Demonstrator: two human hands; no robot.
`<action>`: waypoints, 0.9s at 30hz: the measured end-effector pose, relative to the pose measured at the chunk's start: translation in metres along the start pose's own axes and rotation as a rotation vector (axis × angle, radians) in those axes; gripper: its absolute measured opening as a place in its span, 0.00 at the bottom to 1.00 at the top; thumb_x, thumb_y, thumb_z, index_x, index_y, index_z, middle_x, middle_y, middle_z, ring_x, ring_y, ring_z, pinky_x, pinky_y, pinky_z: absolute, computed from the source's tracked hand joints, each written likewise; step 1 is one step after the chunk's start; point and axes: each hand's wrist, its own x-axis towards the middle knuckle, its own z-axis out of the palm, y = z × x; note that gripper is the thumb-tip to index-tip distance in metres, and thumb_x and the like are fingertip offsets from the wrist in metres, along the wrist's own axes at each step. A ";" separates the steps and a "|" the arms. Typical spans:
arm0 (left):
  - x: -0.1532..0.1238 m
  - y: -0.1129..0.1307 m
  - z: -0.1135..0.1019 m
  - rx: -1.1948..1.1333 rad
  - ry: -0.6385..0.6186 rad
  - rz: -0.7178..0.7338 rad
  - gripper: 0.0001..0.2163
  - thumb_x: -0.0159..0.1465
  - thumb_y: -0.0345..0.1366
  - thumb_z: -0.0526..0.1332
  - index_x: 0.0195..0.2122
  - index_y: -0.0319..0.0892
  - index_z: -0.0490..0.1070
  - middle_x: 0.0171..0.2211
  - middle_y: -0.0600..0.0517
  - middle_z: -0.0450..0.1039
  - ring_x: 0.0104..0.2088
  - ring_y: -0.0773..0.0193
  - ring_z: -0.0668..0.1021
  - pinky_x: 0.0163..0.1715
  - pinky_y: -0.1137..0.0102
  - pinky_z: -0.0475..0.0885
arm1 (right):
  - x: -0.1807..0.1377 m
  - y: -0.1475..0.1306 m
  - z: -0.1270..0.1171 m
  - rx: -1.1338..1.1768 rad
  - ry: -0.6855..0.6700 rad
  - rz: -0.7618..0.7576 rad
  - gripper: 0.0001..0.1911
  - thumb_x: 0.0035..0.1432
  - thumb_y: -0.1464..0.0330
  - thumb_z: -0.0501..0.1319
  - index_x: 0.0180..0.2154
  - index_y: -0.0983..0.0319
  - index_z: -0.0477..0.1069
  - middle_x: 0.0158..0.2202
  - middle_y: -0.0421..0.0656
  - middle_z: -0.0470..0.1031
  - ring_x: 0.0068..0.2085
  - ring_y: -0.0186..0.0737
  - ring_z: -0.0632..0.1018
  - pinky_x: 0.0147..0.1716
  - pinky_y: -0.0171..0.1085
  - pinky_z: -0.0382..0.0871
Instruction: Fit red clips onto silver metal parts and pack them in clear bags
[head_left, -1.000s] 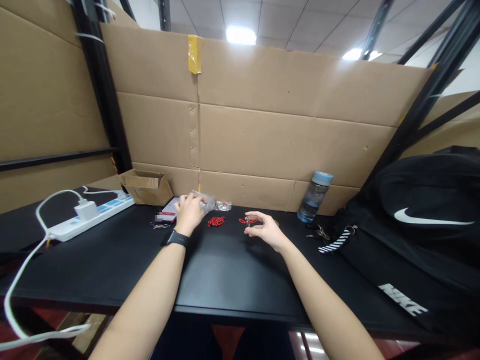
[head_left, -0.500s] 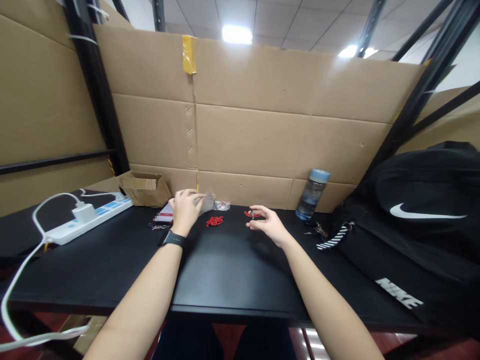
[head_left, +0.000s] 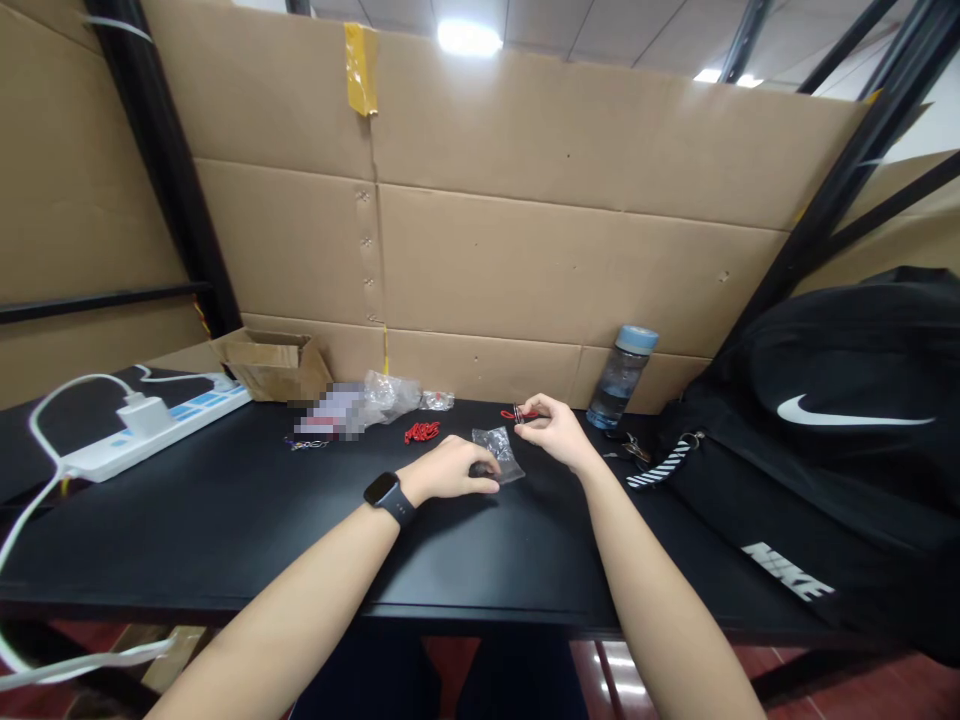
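Observation:
My left hand [head_left: 448,470], with a black watch on its wrist, rests on the black table [head_left: 225,520] with fingers curled on the edge of a small clear plastic bag [head_left: 499,448]. My right hand [head_left: 556,432] is just to the right of the bag and pinches a small red piece with a metal ring [head_left: 519,413]. A little heap of red pieces [head_left: 421,431] lies on the table behind my left hand. Further back lie a crumpled clear bag [head_left: 390,392] and another small clear bag [head_left: 437,400].
A white power strip [head_left: 142,432] with a plugged charger and cable sits at left, next to an open cardboard box [head_left: 274,362]. A water bottle [head_left: 621,376], keys [head_left: 628,447] and a large black backpack [head_left: 840,440] stand at right. Cardboard walls enclose the back.
My left hand left the crumpled bag at the back and came right and nearer, bringing a small clear bag down in front of my right hand. My right hand shifted slightly right.

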 end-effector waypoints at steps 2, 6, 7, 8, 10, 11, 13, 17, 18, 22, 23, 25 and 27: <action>-0.002 -0.001 -0.003 0.006 -0.039 0.008 0.12 0.65 0.46 0.62 0.47 0.50 0.78 0.45 0.53 0.80 0.46 0.60 0.79 0.49 0.71 0.68 | -0.001 -0.001 -0.003 -0.062 -0.071 0.007 0.13 0.46 0.67 0.67 0.35 0.61 0.68 0.37 0.41 0.78 0.28 0.34 0.78 0.28 0.31 0.67; -0.003 0.000 -0.002 0.047 -0.076 -0.030 0.14 0.64 0.48 0.62 0.50 0.56 0.77 0.54 0.54 0.73 0.54 0.56 0.75 0.56 0.65 0.64 | -0.006 -0.008 -0.010 -0.336 -0.287 -0.017 0.11 0.45 0.68 0.66 0.34 0.61 0.73 0.25 0.35 0.74 0.25 0.32 0.72 0.27 0.30 0.64; -0.003 0.001 -0.001 0.055 -0.078 -0.052 0.15 0.64 0.49 0.62 0.51 0.57 0.76 0.56 0.54 0.72 0.56 0.55 0.74 0.57 0.63 0.64 | -0.007 -0.011 -0.012 -0.413 -0.329 -0.024 0.10 0.45 0.69 0.66 0.34 0.61 0.74 0.24 0.35 0.73 0.25 0.32 0.72 0.27 0.30 0.63; -0.002 0.002 0.000 0.063 -0.077 -0.073 0.15 0.64 0.49 0.62 0.52 0.59 0.75 0.58 0.54 0.70 0.57 0.53 0.72 0.58 0.61 0.63 | -0.009 -0.013 -0.012 -0.478 -0.365 -0.026 0.09 0.44 0.69 0.66 0.33 0.61 0.75 0.23 0.35 0.73 0.25 0.32 0.72 0.27 0.30 0.63; -0.002 0.003 0.002 0.076 -0.078 -0.104 0.16 0.64 0.49 0.62 0.53 0.61 0.74 0.59 0.53 0.68 0.60 0.51 0.69 0.58 0.57 0.62 | -0.011 -0.016 -0.012 -0.575 -0.411 -0.018 0.09 0.43 0.69 0.67 0.32 0.60 0.77 0.25 0.36 0.75 0.26 0.33 0.73 0.27 0.30 0.63; -0.002 0.004 0.002 0.082 -0.082 -0.113 0.17 0.64 0.49 0.62 0.53 0.61 0.73 0.59 0.53 0.68 0.61 0.50 0.68 0.58 0.55 0.62 | -0.011 -0.017 -0.011 -0.612 -0.426 -0.011 0.09 0.42 0.69 0.68 0.32 0.60 0.77 0.26 0.37 0.76 0.27 0.34 0.73 0.28 0.31 0.63; -0.003 0.005 0.002 0.085 -0.104 -0.128 0.18 0.64 0.50 0.62 0.54 0.61 0.73 0.61 0.52 0.66 0.62 0.49 0.67 0.59 0.52 0.61 | -0.011 -0.015 -0.008 -0.680 -0.436 -0.004 0.10 0.40 0.71 0.69 0.31 0.60 0.78 0.28 0.38 0.78 0.28 0.35 0.75 0.29 0.31 0.64; -0.004 0.004 0.001 0.080 -0.151 -0.156 0.21 0.63 0.54 0.61 0.57 0.62 0.71 0.64 0.50 0.62 0.64 0.45 0.64 0.60 0.49 0.59 | -0.009 -0.009 -0.002 -0.746 -0.419 -0.002 0.12 0.40 0.70 0.70 0.32 0.59 0.81 0.31 0.40 0.79 0.32 0.38 0.76 0.31 0.32 0.65; -0.004 0.003 0.001 0.080 -0.158 -0.158 0.21 0.63 0.54 0.60 0.57 0.62 0.70 0.65 0.51 0.61 0.64 0.45 0.63 0.60 0.49 0.58 | -0.009 -0.008 -0.001 -0.744 -0.419 -0.009 0.12 0.40 0.70 0.71 0.33 0.59 0.81 0.32 0.41 0.79 0.32 0.39 0.76 0.31 0.32 0.65; -0.004 0.000 0.002 0.079 -0.160 -0.148 0.21 0.63 0.56 0.59 0.57 0.63 0.70 0.66 0.51 0.60 0.65 0.46 0.62 0.60 0.49 0.57 | -0.009 -0.007 -0.001 -0.693 -0.456 -0.030 0.14 0.41 0.70 0.71 0.35 0.58 0.82 0.31 0.40 0.80 0.32 0.38 0.77 0.31 0.32 0.66; -0.004 0.000 0.002 0.080 -0.161 -0.148 0.21 0.63 0.55 0.59 0.57 0.63 0.70 0.66 0.51 0.60 0.65 0.46 0.62 0.60 0.48 0.57 | -0.009 -0.008 -0.002 -0.675 -0.466 -0.025 0.14 0.41 0.70 0.71 0.35 0.58 0.82 0.31 0.40 0.80 0.32 0.38 0.77 0.31 0.31 0.66; -0.004 -0.001 0.003 0.079 -0.167 -0.149 0.22 0.63 0.55 0.60 0.58 0.63 0.70 0.66 0.51 0.59 0.66 0.46 0.62 0.61 0.48 0.57 | -0.009 -0.008 -0.002 -0.637 -0.480 -0.011 0.14 0.42 0.71 0.70 0.36 0.59 0.82 0.30 0.39 0.80 0.30 0.37 0.77 0.30 0.31 0.66; -0.004 -0.002 0.003 0.075 -0.173 -0.145 0.22 0.63 0.55 0.61 0.58 0.63 0.69 0.67 0.51 0.59 0.66 0.46 0.62 0.61 0.48 0.56 | -0.008 -0.008 0.000 -0.607 -0.477 -0.011 0.14 0.43 0.72 0.70 0.36 0.59 0.82 0.29 0.38 0.79 0.29 0.36 0.77 0.30 0.30 0.65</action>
